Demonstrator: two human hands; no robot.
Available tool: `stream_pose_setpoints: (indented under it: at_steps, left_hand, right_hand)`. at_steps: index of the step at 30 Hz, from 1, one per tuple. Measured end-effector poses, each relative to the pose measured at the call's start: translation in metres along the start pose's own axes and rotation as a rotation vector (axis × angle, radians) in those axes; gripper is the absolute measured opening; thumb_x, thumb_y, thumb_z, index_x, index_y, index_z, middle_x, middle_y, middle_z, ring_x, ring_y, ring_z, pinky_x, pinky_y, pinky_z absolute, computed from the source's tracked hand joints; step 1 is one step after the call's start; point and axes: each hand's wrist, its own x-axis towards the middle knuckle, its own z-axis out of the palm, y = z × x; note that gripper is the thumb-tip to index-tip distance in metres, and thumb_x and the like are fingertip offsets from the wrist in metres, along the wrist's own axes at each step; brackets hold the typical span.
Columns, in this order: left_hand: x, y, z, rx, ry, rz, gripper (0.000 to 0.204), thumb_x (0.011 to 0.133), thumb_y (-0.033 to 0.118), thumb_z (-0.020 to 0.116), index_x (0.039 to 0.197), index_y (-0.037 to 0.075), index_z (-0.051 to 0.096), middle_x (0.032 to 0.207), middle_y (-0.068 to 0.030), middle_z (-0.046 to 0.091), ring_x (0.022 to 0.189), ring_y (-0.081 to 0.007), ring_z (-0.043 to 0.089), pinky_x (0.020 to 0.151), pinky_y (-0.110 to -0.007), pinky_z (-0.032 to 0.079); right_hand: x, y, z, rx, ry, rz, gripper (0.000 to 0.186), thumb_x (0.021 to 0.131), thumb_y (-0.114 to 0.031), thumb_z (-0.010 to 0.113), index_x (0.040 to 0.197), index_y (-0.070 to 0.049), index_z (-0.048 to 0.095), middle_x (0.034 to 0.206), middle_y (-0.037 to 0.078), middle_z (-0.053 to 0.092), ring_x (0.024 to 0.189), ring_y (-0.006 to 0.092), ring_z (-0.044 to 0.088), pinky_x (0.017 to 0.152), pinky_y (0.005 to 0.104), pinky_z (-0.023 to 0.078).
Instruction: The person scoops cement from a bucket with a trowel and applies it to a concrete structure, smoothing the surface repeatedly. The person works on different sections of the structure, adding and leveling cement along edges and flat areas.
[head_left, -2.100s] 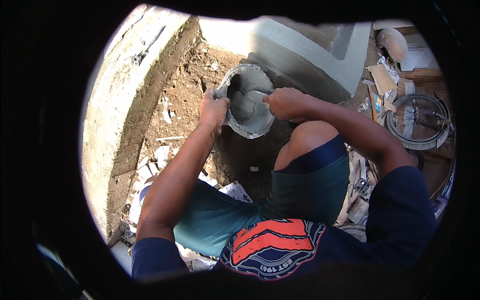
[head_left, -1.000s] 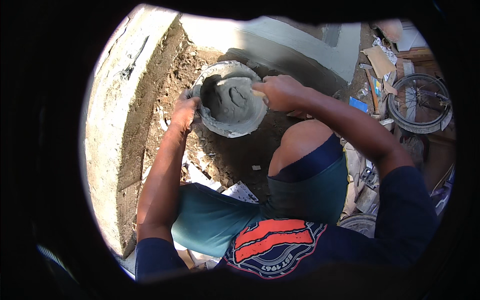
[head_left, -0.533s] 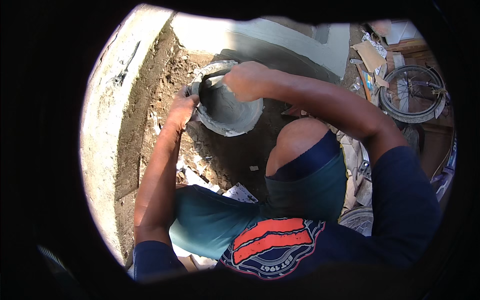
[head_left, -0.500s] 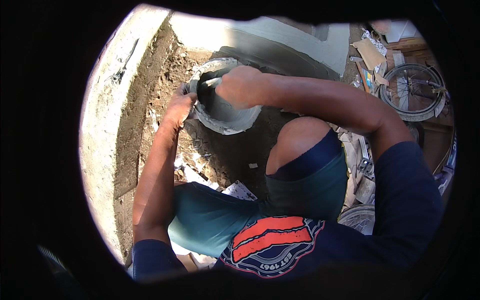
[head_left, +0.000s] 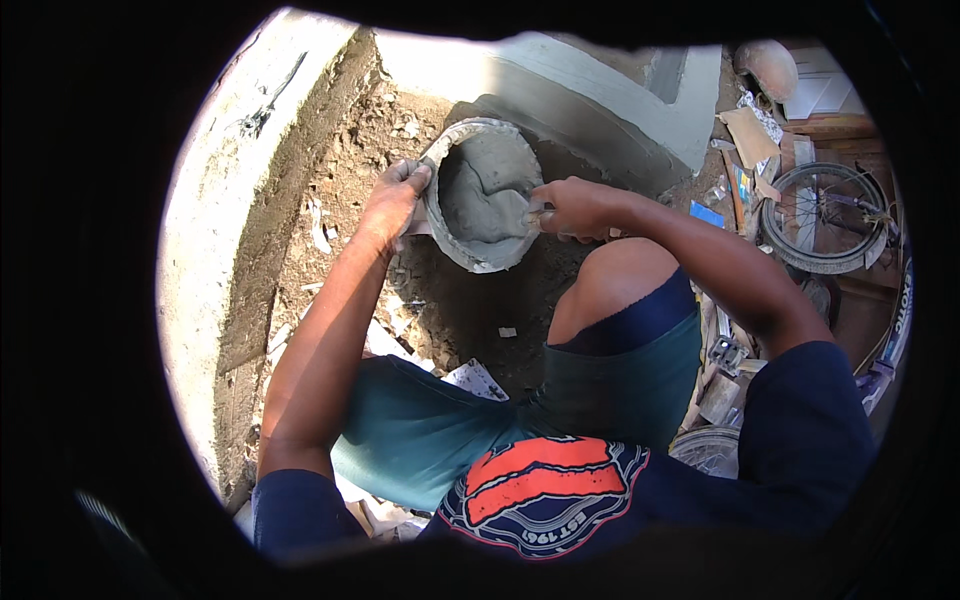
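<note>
A round bucket [head_left: 436,222], its rim crusted with grey mortar, is tilted so that its mouth faces me. Wet grey mortar [head_left: 485,205] fills much of it, with a crease across the surface. My left hand [head_left: 392,203] grips the bucket's left rim, thumb on top. At the right rim is my right hand [head_left: 578,208], its fingers closed. A small greyish piece shows at those fingers, but I cannot make out what it is.
Rough soil [head_left: 345,190] lies around the bucket, beside a pale concrete edge [head_left: 220,200] on the left. Behind stands a smoothly plastered low wall [head_left: 610,115]. To the right are a bicycle wheel [head_left: 822,255], a cardboard piece [head_left: 750,138], a blue scrap [head_left: 706,214] and rubble.
The bucket has shifted right and tipped, showing more mortar. My right hand, which was over the bucket's mouth with a pale tool-like piece, has moved right to its rim. The left hand followed the bucket.
</note>
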Motion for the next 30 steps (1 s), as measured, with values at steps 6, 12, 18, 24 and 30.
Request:
stream_pose_setpoints:
  at_steps: [6,12,18,24,30]
  left_hand:
    - [0.007,-0.005,0.028,-0.052,0.064,0.174,0.031,0.107,0.033,0.064,0.117,0.004,0.069,0.101,-0.0048,0.074,0.086,-0.0152,0.065,0.083,-0.034,0.053]
    - [0.025,-0.008,0.007,-0.057,-0.053,0.249,0.026,0.108,0.028,0.062,0.116,0.004,0.068,0.102,-0.0017,0.072,0.091,-0.0117,0.063,0.078,-0.032,0.053]
    - [0.010,0.006,-0.005,-0.138,0.023,0.000,0.029,0.107,0.039,0.061,0.121,0.013,0.067,0.100,0.0012,0.070,0.086,-0.0137,0.066,0.070,-0.036,0.059]
    - [0.020,0.019,0.040,-0.242,-0.083,0.120,0.021,0.108,0.026,0.063,0.111,0.006,0.066,0.090,-0.0036,0.069,0.077,-0.0135,0.065,0.066,-0.032,0.057]
    - [0.011,0.032,0.073,-0.188,0.098,0.052,0.018,0.107,0.024,0.064,0.103,0.007,0.066,0.085,-0.0041,0.067,0.067,-0.0144,0.059,0.063,-0.032,0.052]
  right_hand:
    - [-0.025,0.035,0.030,0.758,-0.054,-0.266,0.042,0.098,-0.031,0.071,0.133,-0.008,0.066,0.088,0.004,0.068,0.082,0.0124,0.067,0.073,0.0359,0.053]
    - [-0.019,0.065,0.043,-0.419,0.458,-0.333,0.047,0.097,-0.027,0.070,0.141,-0.018,0.059,0.105,0.016,0.069,0.092,0.0424,0.072,0.078,0.0530,0.058]
    - [-0.025,0.081,0.010,-0.672,0.841,-0.464,0.033,0.095,-0.032,0.067,0.123,-0.015,0.062,0.099,0.010,0.068,0.094,0.0327,0.072,0.078,0.0497,0.055]
    - [0.027,0.100,-0.016,-0.890,0.703,-0.300,0.023,0.097,-0.016,0.058,0.120,-0.017,0.060,0.096,0.011,0.067,0.094,0.0339,0.071,0.078,0.0484,0.054]
    - [0.012,0.087,0.037,-0.588,0.550,-0.367,0.029,0.088,-0.016,0.070,0.115,-0.014,0.060,0.094,0.013,0.070,0.092,0.0363,0.074,0.074,0.0523,0.057]
